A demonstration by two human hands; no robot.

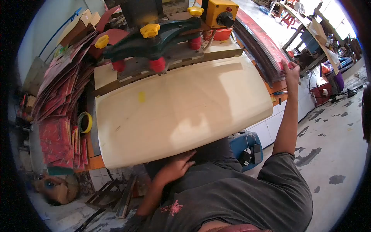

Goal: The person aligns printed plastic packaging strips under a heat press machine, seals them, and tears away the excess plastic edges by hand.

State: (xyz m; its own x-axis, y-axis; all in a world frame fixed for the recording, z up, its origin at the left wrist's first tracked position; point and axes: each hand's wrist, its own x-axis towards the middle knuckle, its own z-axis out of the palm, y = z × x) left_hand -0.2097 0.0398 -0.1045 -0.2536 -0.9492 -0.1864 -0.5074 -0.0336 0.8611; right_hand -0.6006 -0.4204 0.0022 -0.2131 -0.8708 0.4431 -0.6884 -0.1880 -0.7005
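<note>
My right hand [290, 71] reaches out to the right, its fingers pinching the near corner of a stack of red sheets [266, 48]. My left hand [176, 168] lies at my lap, just below the front edge of a wide, pale board [181, 112]. Its fingers are stretched out and hold nothing that I can see. The board, with rounded front corners and a small yellow mark, spans the space before me. Behind it stands a machine with a dark green metal frame [154, 48], yellow knobs and red round pads.
Fanned piles of red sheets [58, 131] lie left of the board, with a roll of yellow tape [85, 122] beside them. A yellow control box [220, 14] with a black dial sits at the machine's right. A blue bin [249, 149] holding chargers stands below the board.
</note>
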